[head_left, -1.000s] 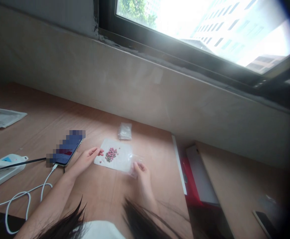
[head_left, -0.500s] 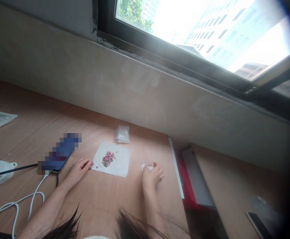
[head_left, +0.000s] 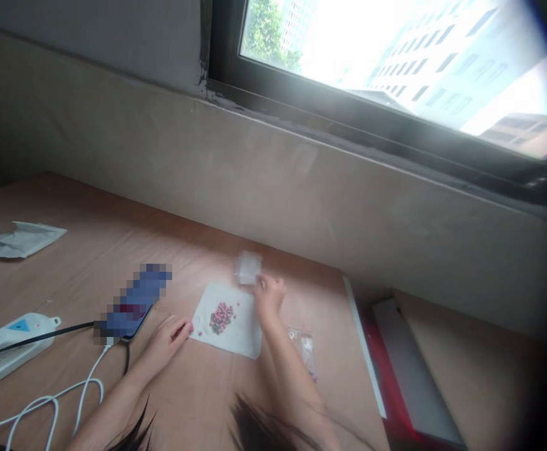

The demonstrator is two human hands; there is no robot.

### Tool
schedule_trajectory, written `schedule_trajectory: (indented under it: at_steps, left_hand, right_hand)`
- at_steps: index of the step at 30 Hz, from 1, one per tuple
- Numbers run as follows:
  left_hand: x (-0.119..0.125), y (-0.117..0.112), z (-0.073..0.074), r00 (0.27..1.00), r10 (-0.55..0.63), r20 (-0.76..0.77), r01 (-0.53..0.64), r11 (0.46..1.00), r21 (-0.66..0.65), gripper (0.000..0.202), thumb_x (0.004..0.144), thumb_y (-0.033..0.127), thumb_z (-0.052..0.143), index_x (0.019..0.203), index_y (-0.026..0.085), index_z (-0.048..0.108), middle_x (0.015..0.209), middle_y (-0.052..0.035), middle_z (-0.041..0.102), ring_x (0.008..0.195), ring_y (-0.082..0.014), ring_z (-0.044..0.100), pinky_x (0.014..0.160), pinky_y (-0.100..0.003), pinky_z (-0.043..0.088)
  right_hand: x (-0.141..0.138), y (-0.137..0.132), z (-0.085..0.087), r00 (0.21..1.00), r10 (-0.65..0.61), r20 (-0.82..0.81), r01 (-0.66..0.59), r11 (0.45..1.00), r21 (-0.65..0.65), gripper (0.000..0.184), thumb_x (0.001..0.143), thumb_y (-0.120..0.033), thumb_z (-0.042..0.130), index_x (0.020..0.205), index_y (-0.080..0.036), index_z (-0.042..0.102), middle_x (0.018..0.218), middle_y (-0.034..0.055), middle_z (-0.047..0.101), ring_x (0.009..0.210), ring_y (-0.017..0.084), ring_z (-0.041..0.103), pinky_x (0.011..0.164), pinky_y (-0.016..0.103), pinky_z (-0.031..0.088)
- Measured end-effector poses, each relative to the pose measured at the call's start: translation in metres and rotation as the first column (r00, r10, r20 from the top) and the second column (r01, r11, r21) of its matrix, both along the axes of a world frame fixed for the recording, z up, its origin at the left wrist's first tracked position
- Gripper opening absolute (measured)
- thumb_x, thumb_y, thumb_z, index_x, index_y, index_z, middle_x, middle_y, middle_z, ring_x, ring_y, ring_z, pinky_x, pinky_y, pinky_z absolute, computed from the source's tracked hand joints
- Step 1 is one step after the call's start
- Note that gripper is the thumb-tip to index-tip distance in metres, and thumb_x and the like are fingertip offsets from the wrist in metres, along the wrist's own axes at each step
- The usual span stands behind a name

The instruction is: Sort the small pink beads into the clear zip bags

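Head view | small clear bag just beyond white sheet: light, limp, slippery film, best pinched at a corner | right hand curled on its near corner, grip unclear | left hand slack at sheet's left edge | change: right hand has left second bag lying right of sheet
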State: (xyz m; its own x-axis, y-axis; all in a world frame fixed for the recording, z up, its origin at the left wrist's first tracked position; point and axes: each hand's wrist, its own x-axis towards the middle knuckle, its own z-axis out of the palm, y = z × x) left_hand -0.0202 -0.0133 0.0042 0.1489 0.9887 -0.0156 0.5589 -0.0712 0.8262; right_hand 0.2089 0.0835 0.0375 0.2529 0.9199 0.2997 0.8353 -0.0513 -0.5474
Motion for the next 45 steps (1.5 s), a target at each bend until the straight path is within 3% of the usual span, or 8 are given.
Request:
schedule_trajectory:
  at_steps: [5,9,15,20,25,27,32,45]
  left_hand:
    - [-0.003,0.002,0.002,0.998,0.020,0.067,-0.015,0.997,-0.076,0.030,0.078,0.038,0.039,0.071,0.018,0.060,0.069,-0.0026,0.059,0.072,-0.0179,0.052,0.068,-0.028,0.040]
    - [-0.002,0.007,0.024,0.957,0.111,0.267,-0.024,0.951,-0.308,0.034,0.077,0.043,0.040,0.086,0.016,0.059,0.081,-0.0045,0.064,0.077,-0.0182,0.056,0.071,-0.028,0.042]
    - [0.019,0.002,0.078,0.906,-0.011,0.423,0.146,0.946,-0.288,0.030,0.076,0.039,0.046,0.094,0.018,0.058,0.077,-0.0011,0.062,0.072,-0.0133,0.054,0.069,-0.023,0.041]
    - [0.026,-0.014,0.087,0.897,-0.061,0.438,0.207,0.934,-0.293,0.021,0.070,0.036,0.054,0.073,0.015,0.059,0.064,0.0012,0.058,0.058,-0.0105,0.050,0.060,-0.022,0.041]
    - [0.028,-0.022,0.100,0.902,-0.073,0.425,0.230,0.916,-0.330,0.018,0.065,0.032,0.059,0.061,0.014,0.057,0.056,0.0033,0.054,0.054,-0.0095,0.049,0.054,-0.020,0.040]
    - [0.031,-0.020,0.108,0.905,-0.100,0.413,0.251,0.910,-0.329,0.017,0.065,0.031,0.059,0.060,0.014,0.056,0.053,0.0039,0.053,0.053,-0.0094,0.049,0.051,-0.020,0.040]
    - [0.037,-0.011,0.116,0.906,-0.202,0.373,0.319,0.904,-0.284,0.017,0.066,0.029,0.056,0.059,0.014,0.053,0.056,0.0037,0.052,0.052,-0.0096,0.051,0.047,-0.019,0.040]
    - [0.033,-0.018,0.093,0.917,-0.013,0.399,0.150,0.938,-0.313,0.027,0.070,0.036,0.053,0.053,0.017,0.045,0.043,0.0053,0.050,0.041,-0.0089,0.050,0.045,-0.020,0.038]
  right_hand:
    - [0.016,-0.031,0.044,0.925,-0.052,-0.377,0.109,0.985,0.130,0.017,0.073,-0.028,0.048,0.079,-0.017,0.059,0.081,0.0085,0.060,0.080,0.020,0.046,0.072,0.032,0.033]
    - [0.012,-0.066,0.071,0.634,0.082,-0.769,-0.063,0.997,0.055,0.017,0.073,-0.032,0.050,0.082,-0.018,0.053,0.081,0.0062,0.062,0.071,0.015,0.051,0.063,0.027,0.036]
    - [-0.002,-0.108,0.040,0.347,-0.022,-0.938,-0.331,0.932,-0.144,0.021,0.069,-0.034,0.056,0.080,-0.016,0.053,0.078,0.0067,0.064,0.054,0.011,0.045,0.054,0.025,0.033]
    - [-0.007,-0.127,0.020,0.384,-0.087,-0.919,-0.387,0.888,-0.247,0.024,0.067,-0.036,0.055,0.079,-0.016,0.052,0.076,0.0073,0.063,0.062,0.015,0.049,0.054,0.025,0.034]
    - [-0.017,-0.135,0.030,0.717,-0.087,-0.691,-0.033,0.987,-0.158,0.023,0.061,-0.030,0.059,0.078,-0.019,0.047,0.081,0.0033,0.054,0.072,0.015,0.045,0.065,0.028,0.035]
    - [-0.026,-0.135,0.040,0.764,0.029,-0.644,-0.126,0.987,-0.104,0.017,0.066,-0.031,0.055,0.073,-0.019,0.047,0.074,0.0007,0.051,0.068,0.014,0.044,0.065,0.026,0.035]
    - [-0.044,-0.127,0.060,0.661,0.287,-0.693,-0.493,0.862,-0.113,0.019,0.075,-0.035,0.046,0.066,-0.018,0.047,0.063,-0.0020,0.048,0.060,0.011,0.042,0.057,0.023,0.033]
    - [-0.051,-0.125,0.042,0.579,0.215,-0.787,-0.453,0.887,-0.091,0.020,0.070,-0.032,0.051,0.058,-0.018,0.047,0.056,-0.0017,0.050,0.056,0.011,0.045,0.055,0.023,0.034]
